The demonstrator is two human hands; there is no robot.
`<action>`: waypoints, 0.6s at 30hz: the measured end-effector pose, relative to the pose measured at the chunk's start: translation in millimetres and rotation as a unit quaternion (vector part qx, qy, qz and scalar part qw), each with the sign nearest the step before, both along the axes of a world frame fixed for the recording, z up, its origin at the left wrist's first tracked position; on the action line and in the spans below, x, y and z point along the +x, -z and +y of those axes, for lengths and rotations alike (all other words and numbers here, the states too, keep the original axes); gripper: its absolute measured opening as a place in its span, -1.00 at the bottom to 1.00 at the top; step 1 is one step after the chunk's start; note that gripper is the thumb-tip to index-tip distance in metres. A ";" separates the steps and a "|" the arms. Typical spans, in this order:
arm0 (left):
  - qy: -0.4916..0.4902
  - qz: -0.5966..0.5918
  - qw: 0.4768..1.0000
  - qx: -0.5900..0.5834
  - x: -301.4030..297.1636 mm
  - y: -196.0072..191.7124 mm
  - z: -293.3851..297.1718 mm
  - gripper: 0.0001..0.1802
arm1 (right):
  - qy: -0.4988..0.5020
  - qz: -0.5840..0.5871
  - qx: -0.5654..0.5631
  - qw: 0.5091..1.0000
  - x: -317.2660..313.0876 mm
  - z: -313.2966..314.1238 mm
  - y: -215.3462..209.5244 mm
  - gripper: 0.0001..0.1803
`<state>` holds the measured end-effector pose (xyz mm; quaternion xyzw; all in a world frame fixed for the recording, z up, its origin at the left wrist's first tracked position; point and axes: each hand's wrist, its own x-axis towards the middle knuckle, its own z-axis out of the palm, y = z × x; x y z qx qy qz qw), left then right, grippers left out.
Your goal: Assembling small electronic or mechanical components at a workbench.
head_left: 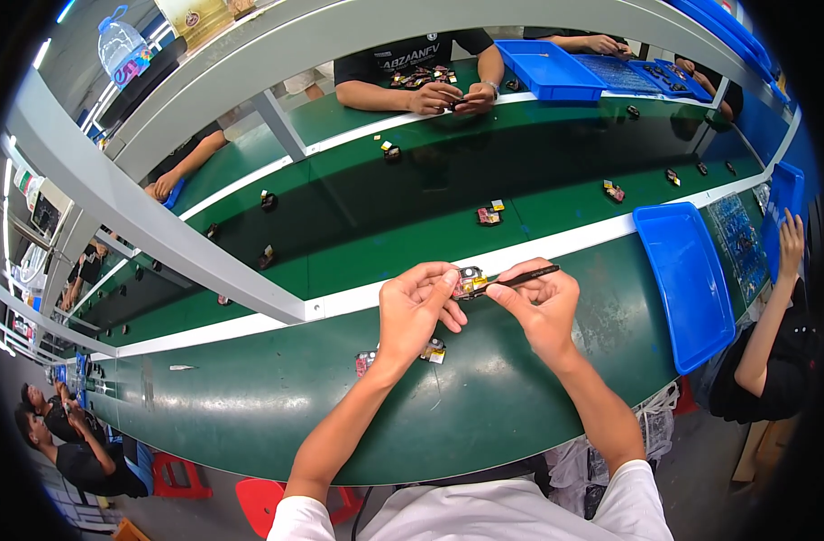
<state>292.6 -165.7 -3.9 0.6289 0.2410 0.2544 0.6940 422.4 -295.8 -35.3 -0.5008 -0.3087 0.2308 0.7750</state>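
My left hand (416, 302) pinches a small electronic part (469, 281) with a yellow and silver face, held above the green work surface. My right hand (538, 302) grips black tweezers (520, 279) whose tip touches that part. Both hands meet just in front of the white strip along the conveyor belt. Two more small parts (434, 353) lie on the bench under my left wrist, one partly hidden by it.
A dark green conveyor belt (412, 198) carries several small parts, such as one with a red and yellow top (489, 215). A blue tray (687, 279) sits at my right. Other people work across the belt (448, 95) and at the right (786, 261).
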 end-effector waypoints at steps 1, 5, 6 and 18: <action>-0.003 -0.004 1.000 0.000 0.2 -0.6 -0.4 -0.76 | 0.024 -0.043 0.003 0.999 -1.8 -0.5 -1.2 -0.83; -0.008 -0.006 1.000 0.003 3.1 -2.3 -3.3 -0.76 | 0.068 -0.116 0.009 0.991 -1.0 -3.3 -0.5 -0.86; -0.006 -0.005 1.000 0.006 3.0 -2.1 -3.0 -0.76 | 0.068 -0.116 0.009 0.991 -1.4 -3.5 -0.6 -0.86; -0.002 -0.013 1.000 0.004 1.9 -4.6 -2.9 -0.77 | 0.075 -0.151 0.006 0.986 -1.3 -2.5 1.7 -0.86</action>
